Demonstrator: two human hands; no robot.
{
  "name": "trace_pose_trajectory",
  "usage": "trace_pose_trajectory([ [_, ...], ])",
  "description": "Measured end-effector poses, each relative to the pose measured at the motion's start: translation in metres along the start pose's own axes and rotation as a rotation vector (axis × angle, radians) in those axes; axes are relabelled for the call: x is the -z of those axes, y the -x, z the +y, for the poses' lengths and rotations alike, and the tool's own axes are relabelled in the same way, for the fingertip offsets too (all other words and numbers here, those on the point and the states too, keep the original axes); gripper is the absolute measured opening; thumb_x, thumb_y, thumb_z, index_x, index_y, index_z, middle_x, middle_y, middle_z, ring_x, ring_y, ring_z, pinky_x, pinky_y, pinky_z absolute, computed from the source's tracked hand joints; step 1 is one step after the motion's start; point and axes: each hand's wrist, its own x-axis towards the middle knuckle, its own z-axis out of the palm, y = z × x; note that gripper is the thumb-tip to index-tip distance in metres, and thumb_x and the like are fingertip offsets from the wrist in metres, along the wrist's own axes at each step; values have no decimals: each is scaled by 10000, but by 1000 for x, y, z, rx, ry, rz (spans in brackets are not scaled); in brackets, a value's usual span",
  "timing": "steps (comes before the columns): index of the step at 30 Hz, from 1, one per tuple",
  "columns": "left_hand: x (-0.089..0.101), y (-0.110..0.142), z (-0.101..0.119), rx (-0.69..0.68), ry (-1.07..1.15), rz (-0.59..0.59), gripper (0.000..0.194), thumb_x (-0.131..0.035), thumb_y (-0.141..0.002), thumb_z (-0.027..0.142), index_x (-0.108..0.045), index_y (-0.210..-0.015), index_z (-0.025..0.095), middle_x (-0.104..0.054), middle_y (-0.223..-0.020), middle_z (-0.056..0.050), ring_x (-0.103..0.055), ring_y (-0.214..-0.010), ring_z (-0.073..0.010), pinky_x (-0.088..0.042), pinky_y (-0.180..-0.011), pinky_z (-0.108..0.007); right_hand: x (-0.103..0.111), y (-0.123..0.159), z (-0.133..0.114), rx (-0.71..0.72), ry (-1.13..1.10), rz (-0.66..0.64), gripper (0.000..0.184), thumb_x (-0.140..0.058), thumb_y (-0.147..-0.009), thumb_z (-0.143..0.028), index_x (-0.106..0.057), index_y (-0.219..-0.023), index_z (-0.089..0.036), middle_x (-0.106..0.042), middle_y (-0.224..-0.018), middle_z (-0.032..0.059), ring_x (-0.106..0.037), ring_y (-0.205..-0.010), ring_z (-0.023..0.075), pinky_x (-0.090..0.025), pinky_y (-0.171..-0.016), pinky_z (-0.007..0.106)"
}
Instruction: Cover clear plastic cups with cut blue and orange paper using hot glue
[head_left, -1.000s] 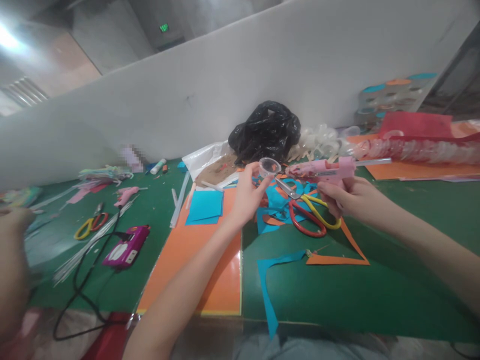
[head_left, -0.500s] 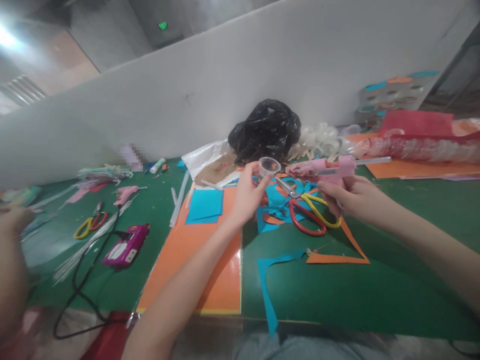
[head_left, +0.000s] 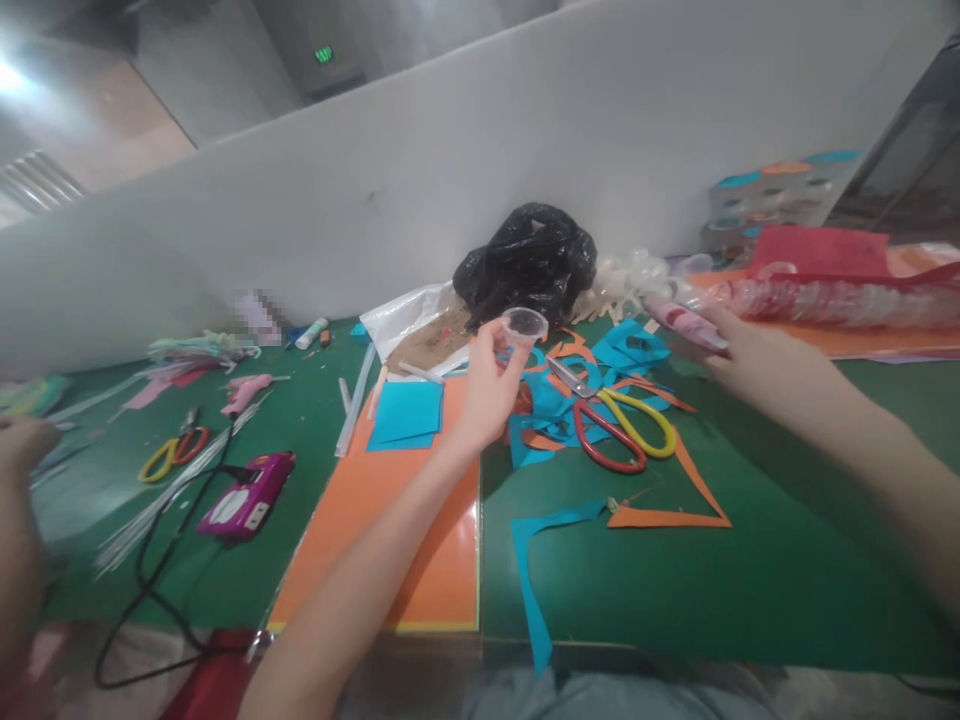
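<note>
Near the middle of the frame, the person's left hand (head_left: pixel 491 378) pinches a small clear cup (head_left: pixel 525 325), the grip closed on its side. Right of centre, the right hand (head_left: pixel 739 345), blurred, has its grip wrapped around a pink glue gun (head_left: pixel 688 326), apart from the cup. Cutting looks partly done: blue and orange scraps (head_left: pixel 631 347) surround scissors (head_left: pixel 581 388) on the green counter (head_left: pixel 615 595). No paper shows on the cup, so joining seems left; any glue is too small to tell.
</note>
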Motion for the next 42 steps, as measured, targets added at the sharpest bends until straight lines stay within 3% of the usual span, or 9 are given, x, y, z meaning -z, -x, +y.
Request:
trace_pose_trajectory([
  [3, -1, 1, -1, -20, -16, -11, 332, -574, -1001, 457, -513, -1258, 255, -641, -1250, -95, -598, -1166, -220, -474, -987, -384, -7, -6, 26, -69, 179, -57, 485, -449, -981, -517, -469, -1359, -214, -712, -1129, 217, -680, -889, 344, -430, -743, 409],
  [8, -2, 1, -5, -6, -41, -22, 394, -584, -989, 492, -503, -1284, 244, -645, -1236, -110, -594, -1171, -241, -469, -969, -404, -19, -16, 57, -239, 397, -202, 387, -494, -980, -448, -544, -1181, -120, -696, -1092, 292, -676, -984, 379, -426, -763, 404],
  [18, -3, 2, -5, 1, -38, -44, 411, -582, -986, 500, -501, -1311, 261, -614, -1344, -121, -567, -1250, -255, -468, -957, -395, -30, -17, 60, -203, 426, -243, 353, -507, -902, -355, -560, -1199, -171, -657, -1242, 251, -601, -1174, 427, -429, -888, 471],
  [23, -3, 3, -3, -29, -63, -54, 391, -585, -985, 493, -512, -1293, 262, -620, -1350, -117, -574, -1240, -256, -456, -971, -400, -29, -20, 63, -148, 414, -233, 305, -513, -866, -237, -587, -1154, -168, -675, -1189, 232, -626, -1139, 379, -430, -953, 455],
  [26, -4, 4, -2, -50, -46, -74, 386, -585, -987, 492, -519, -1287, 259, -632, -1339, -110, -587, -1224, -250, -456, -984, -407, -19, -21, 50, -83, 412, -156, 352, -479, -913, -278, -571, -1220, -133, -623, -1305, 271, -554, -1258, 396, -367, -1065, 495],
  [29, -6, 4, -1, -38, -13, -91, 361, -596, -986, 460, -528, -1284, 268, -647, -1331, -100, -594, -1235, -251, -463, -984, -410, -13, -15, 17, 61, 346, -74, 376, -446, -925, -293, -565, -1247, -141, -612, -1331, 233, -514, -1294, 364, -340, -1116, 491],
  [32, -9, 6, 3, -9, 12, -94, 307, -622, -973, 401, -551, -1236, 261, -672, -1296, -90, -615, -1219, -251, -477, -952, -399, -21, 1, -24, 216, -22, -10, 376, -482, -908, -386, -610, -1183, -163, -672, -1180, 203, -599, -1140, 348, -462, -1006, 493],
  [36, -17, 10, 11, 39, 114, -116, 234, -641, -956, 348, -564, -1154, 249, -701, -1251, -76, -653, -1174, -231, -506, -909, -363, -43, 27, -61, 225, -399, -57, 519, -587, -879, -580, -596, -1283, -255, -684, -1231, 121, -653, -1083, 306, -538, -948, 480],
  [42, -27, 18, 20, 86, 237, -155, 183, -657, -947, 344, -582, -1076, 237, -711, -1196, -65, -673, -1111, -215, -534, -925, -359, -60, 36, -73, 157, -717, -93, 483, -617, -907, -579, -588, -1296, -296, -696, -1244, 79, -689, -1052, 256, -583, -887, 419],
])
